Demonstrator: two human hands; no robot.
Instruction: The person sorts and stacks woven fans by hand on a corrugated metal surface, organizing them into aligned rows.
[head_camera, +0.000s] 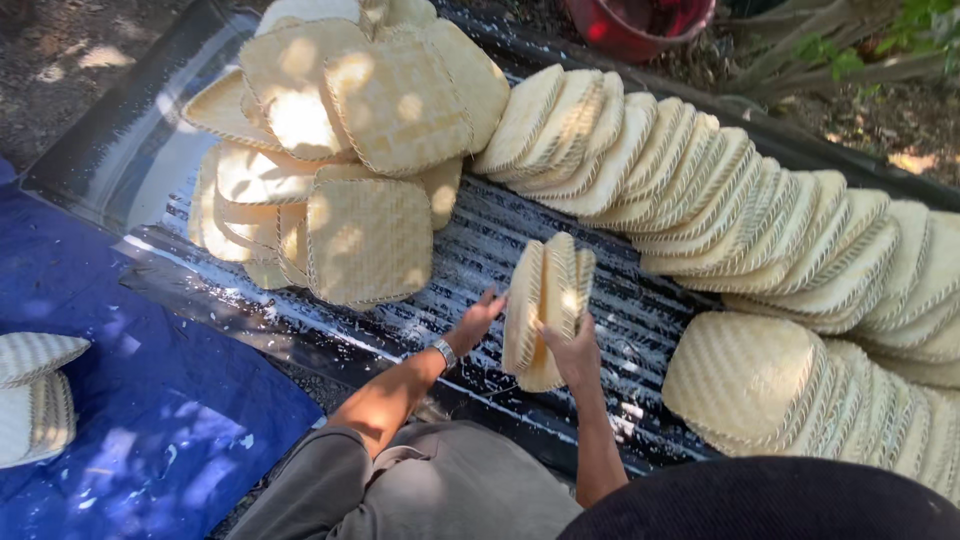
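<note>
A small upright stack of pale woven square trays (545, 305) stands on edge on the dark corrugated sheet (480, 235). My right hand (570, 350) grips the stack from its near side. My left hand (478, 318), with a watch on the wrist, has its fingers spread and touches the stack's left face. A loose pile of the same woven trays (345, 150) lies to the upper left. A long leaning row of trays (730, 210) runs across the right.
Another leaning row of trays (800, 390) sits at the lower right. A blue tarp (130, 380) covers the ground at left, with two woven trays (35, 395) on it. A red bucket (640, 22) stands at the top. Dirt and plants edge the scene.
</note>
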